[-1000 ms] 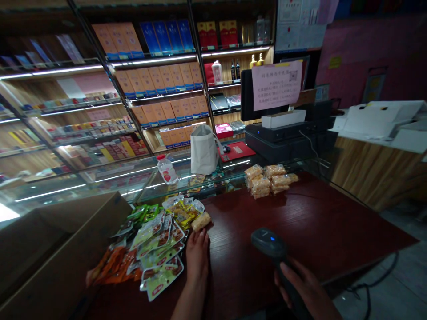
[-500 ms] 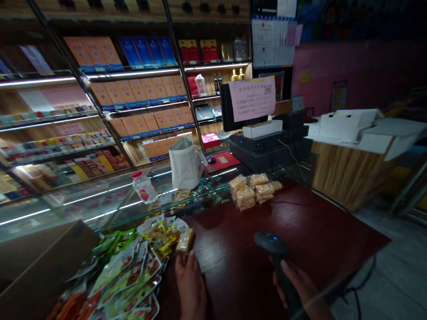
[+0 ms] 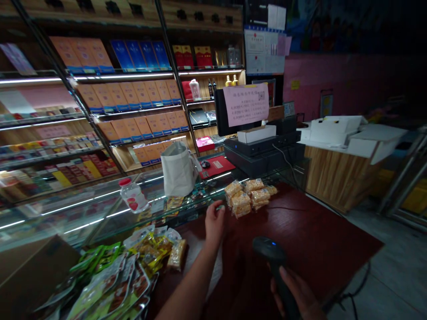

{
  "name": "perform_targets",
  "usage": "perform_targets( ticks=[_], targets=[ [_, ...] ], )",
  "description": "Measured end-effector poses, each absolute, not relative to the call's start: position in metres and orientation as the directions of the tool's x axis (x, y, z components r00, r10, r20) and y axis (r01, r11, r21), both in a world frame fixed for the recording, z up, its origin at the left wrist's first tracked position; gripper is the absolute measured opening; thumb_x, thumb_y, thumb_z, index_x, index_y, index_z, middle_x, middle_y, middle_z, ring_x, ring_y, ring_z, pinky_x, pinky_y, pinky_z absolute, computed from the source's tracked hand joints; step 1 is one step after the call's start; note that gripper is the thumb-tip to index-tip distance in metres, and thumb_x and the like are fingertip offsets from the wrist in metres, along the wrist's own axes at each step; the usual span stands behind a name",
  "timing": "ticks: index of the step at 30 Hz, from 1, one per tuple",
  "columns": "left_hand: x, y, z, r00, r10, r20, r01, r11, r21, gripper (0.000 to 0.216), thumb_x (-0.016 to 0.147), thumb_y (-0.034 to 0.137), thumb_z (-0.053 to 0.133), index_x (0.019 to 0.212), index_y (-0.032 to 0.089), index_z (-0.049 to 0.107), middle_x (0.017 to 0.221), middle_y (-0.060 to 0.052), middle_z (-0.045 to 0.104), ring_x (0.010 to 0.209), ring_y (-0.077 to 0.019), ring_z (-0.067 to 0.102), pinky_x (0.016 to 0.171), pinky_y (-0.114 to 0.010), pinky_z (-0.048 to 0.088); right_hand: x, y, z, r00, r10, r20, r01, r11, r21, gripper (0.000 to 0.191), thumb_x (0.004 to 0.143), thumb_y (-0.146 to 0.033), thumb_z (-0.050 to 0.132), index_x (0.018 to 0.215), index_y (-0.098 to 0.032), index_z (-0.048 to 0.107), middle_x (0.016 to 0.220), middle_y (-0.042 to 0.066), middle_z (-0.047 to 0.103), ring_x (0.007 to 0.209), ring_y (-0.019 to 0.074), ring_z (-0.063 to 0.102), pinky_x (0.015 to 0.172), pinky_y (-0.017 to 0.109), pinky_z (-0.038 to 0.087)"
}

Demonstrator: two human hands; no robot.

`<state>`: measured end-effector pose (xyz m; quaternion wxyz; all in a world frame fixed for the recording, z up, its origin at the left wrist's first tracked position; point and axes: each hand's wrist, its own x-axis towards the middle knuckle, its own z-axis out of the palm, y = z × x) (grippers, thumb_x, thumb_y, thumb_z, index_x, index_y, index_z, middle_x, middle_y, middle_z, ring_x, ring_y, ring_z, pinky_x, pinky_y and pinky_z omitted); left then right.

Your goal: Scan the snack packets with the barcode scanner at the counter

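My left hand (image 3: pixel 214 221) reaches forward over the dark red counter (image 3: pixel 310 235), fingers loosely curled and holding nothing, just left of a stack of yellow snack packs (image 3: pixel 248 196). My right hand (image 3: pixel 295 291) grips the handle of a black barcode scanner (image 3: pixel 267 250) with a small blue light on top, held low near the counter's front. A heap of flat snack pouches (image 3: pixel 123 275) in green, yellow and orange lies at the counter's left end, behind my left forearm.
A brown cardboard box (image 3: pixel 30 271) sits at the far left. On the glass display case (image 3: pixel 100 213) stand a water bottle (image 3: pixel 132 195) and a white bag (image 3: pixel 178 168). A till with monitor and pink notice (image 3: pixel 246 105) stands behind. Shelves of boxed goods line the back wall.
My left hand has left the snack pouch by the heap and stretched forward toward the yellow packs. The view has swung right. The scanner stays in my right hand.
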<state>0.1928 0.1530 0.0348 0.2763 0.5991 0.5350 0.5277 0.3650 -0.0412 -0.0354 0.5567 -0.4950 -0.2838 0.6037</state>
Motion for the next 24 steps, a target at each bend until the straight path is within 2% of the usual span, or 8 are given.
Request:
perform_targets(
  ticks=[3, 7, 10, 14, 16, 18, 20, 24],
  targets=[
    [0.212, 0.206, 0.053, -0.072, 0.931, 0.357, 0.518, -0.271, 0.811, 0.037, 0.079, 0.021, 0.062, 0.114, 0.012, 0.059, 0.127, -0.018, 0.06, 0.125, -0.0279, 0.052, 0.107, -0.042, 0.038, 0.364, -0.04, -0.035, 0.13, 0.951, -0.282, -0.369, -0.217, -0.904, 0.067, 0.072, -0.081, 0.057, 0.084, -0.015, 0.067, 0.048, -0.001, 0.061, 0.037, 0.0114, 0.051, 0.039, 0.021, 0.039],
    [0.226, 0.24, 0.061, -0.023, 0.94, 0.34, 0.604, -0.258, 0.754, 0.038, 0.065, 0.015, 0.073, 0.1, 0.01, 0.061, 0.118, -0.022, 0.062, 0.127, -0.0359, 0.048, 0.109, -0.048, 0.03, 0.36, -0.04, -0.034, 0.176, 0.939, -0.297, -0.379, -0.213, -0.9, 0.066, 0.07, -0.08, 0.06, 0.089, -0.017, 0.067, 0.055, -0.001, 0.065, 0.039, 0.012, 0.054, 0.039, 0.022, 0.041],
    [0.228, 0.243, 0.064, -0.019, 0.937, 0.35, 0.627, -0.262, 0.734, 0.03, 0.064, 0.016, 0.073, 0.091, 0.014, 0.06, 0.109, -0.018, 0.064, 0.122, -0.0355, 0.05, 0.106, -0.048, 0.032, 0.359, -0.04, -0.033, 0.19, 0.936, -0.295, -0.382, -0.206, -0.901, 0.066, 0.07, -0.08, 0.06, 0.087, -0.017, 0.067, 0.057, 0.0, 0.066, 0.039, 0.011, 0.053, 0.039, 0.022, 0.041],
    [0.21, 0.215, 0.061, -0.078, 0.916, 0.394, 0.588, -0.277, 0.76, 0.032, 0.071, 0.024, 0.071, 0.099, 0.017, 0.056, 0.111, -0.012, 0.062, 0.118, -0.0304, 0.053, 0.1, -0.045, 0.039, 0.361, -0.043, -0.029, 0.184, 0.948, -0.261, -0.379, -0.177, -0.909, 0.066, 0.072, -0.078, 0.061, 0.096, -0.016, 0.067, 0.062, 0.0, 0.068, 0.042, 0.0109, 0.055, 0.04, 0.022, 0.043],
    [0.191, 0.185, 0.053, -0.103, 0.918, 0.382, 0.557, -0.265, 0.787, 0.035, 0.075, 0.03, 0.069, 0.103, 0.019, 0.051, 0.104, -0.009, 0.064, 0.102, -0.0257, 0.062, 0.088, -0.041, 0.048, 0.364, -0.044, -0.028, 0.147, 0.953, -0.266, -0.365, -0.198, -0.91, 0.067, 0.073, -0.077, 0.061, 0.098, -0.015, 0.067, 0.056, -0.002, 0.065, 0.045, 0.0121, 0.056, 0.042, 0.022, 0.045],
    [0.167, 0.147, 0.039, -0.114, 0.95, 0.291, 0.444, -0.213, 0.871, 0.039, 0.077, 0.038, 0.067, 0.106, 0.021, 0.046, 0.09, -0.003, 0.066, 0.076, -0.0194, 0.067, 0.068, -0.033, 0.053, 0.365, -0.045, -0.028, 0.126, 0.952, -0.278, -0.362, -0.217, -0.907, 0.067, 0.073, -0.077, 0.061, 0.096, -0.014, 0.068, 0.052, -0.002, 0.063, 0.044, 0.012, 0.055, 0.042, 0.022, 0.044],
    [0.141, 0.106, 0.023, -0.098, 0.991, 0.086, 0.099, -0.076, 0.992, 0.051, 0.072, 0.042, 0.073, 0.107, 0.023, 0.042, 0.083, 0.001, 0.066, 0.057, -0.0141, 0.064, 0.052, -0.025, 0.049, 0.366, -0.047, -0.031, 0.127, 0.952, -0.28, -0.393, -0.211, -0.895, 0.065, 0.074, -0.075, 0.062, 0.096, -0.014, 0.069, 0.056, -0.002, 0.065, 0.043, 0.0107, 0.054, 0.041, 0.021, 0.042],
    [0.096, 0.028, -0.003, -0.223, 0.966, -0.132, -0.228, 0.079, 0.97, 0.066, 0.057, 0.041, 0.085, 0.108, 0.025, 0.046, 0.08, 0.003, 0.067, 0.049, -0.0091, 0.06, 0.043, -0.016, 0.043, 0.367, -0.052, -0.032, 0.128, 0.954, -0.27, -0.404, -0.198, -0.893, 0.057, 0.079, -0.068, 0.064, 0.101, -0.016, 0.069, 0.062, -0.001, 0.066, 0.048, 0.0116, 0.055, 0.043, 0.022, 0.043]
  ],
)
